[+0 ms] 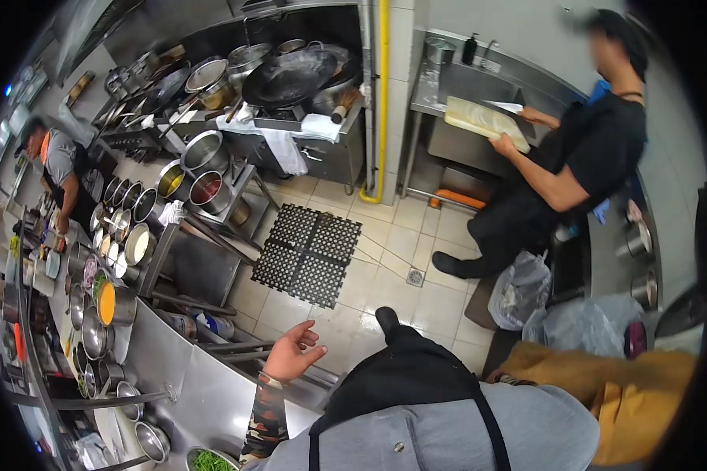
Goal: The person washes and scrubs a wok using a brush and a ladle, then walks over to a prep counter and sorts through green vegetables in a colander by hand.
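your left hand (293, 353) is raised at the floor-side edge of the steel desk (200, 375); its fingers (305, 326) are loosely spread, the thumb stands apart, and nothing is held. your right hand is out of view, so its grip cannot be determined. the bowl of chopped greens (212, 460), the nearest food item, is at the near end of the desk, just beside your camouflage sleeve (265, 416). caution: a backward swing of the left elbow could catch that bowl's rim and scatter the greens. a steel bowl (152, 442) lies further in from the same edge and could be struck by a longer sweep. the pot of orange liquid (116, 302), filled near its brim, would probably slop if knocked. caution: your shoe (386, 316) is near the perforated mat (308, 255); a dragged toe could catch the mat's near edge. the tiles (393, 235) shine and may be wet, so a quick turn could cause a slip. to your right, a co-worker (589, 118) carries a pale container (487, 123); stepping forward without checking could lead to a collision beside the sink (479, 82).
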A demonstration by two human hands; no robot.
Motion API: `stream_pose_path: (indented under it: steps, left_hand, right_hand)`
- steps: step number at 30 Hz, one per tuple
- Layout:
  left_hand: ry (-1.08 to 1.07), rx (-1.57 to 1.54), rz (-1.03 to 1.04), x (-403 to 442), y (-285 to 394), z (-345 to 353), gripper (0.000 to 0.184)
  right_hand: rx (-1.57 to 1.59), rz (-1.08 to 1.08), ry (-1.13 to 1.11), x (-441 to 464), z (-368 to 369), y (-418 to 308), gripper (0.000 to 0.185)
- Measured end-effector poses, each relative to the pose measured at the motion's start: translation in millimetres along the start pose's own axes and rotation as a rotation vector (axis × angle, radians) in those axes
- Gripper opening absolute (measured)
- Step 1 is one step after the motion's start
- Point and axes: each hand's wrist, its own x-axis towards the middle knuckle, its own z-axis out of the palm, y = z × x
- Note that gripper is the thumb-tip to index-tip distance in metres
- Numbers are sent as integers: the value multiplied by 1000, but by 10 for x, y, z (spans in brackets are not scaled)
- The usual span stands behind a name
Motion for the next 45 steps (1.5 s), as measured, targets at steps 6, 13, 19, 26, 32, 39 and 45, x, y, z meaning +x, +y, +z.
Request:
stream_pose_path:
  steps: [6,13,19,26,32,39,45]
  left_hand:
    - [207,153,-192,428,255,-143,63]
    - [172,263,-342,710,276,-293,55]
    - [341,-1,-453,960,-192,-709,57]
    - [476,-626,-352,1347,-531,-1816,52]
    - [848,-641,-298,1183,-550,-2602,52]
    - [990,-367,-584,1003,-443,-2591,51]
    - [1066,-620,-572,1407,-341,-2634,50]
  right_hand:
    - [-169,-51,-208,654,-1342,-1305,24]
    - [-1214,-469,684,751,-2589,-4664,38]
    - [-619,-904,644,88,-2271,-7201,37]
    - [-665,-785,131,-457,-1176,-8749,42]
    - [21,-1124,78,62,-1233,-10863,23]
    - [601,-872,387,-906,-1593,-12890,36]
    - [1087,-797,-58,-680,-1888,-13610,32]
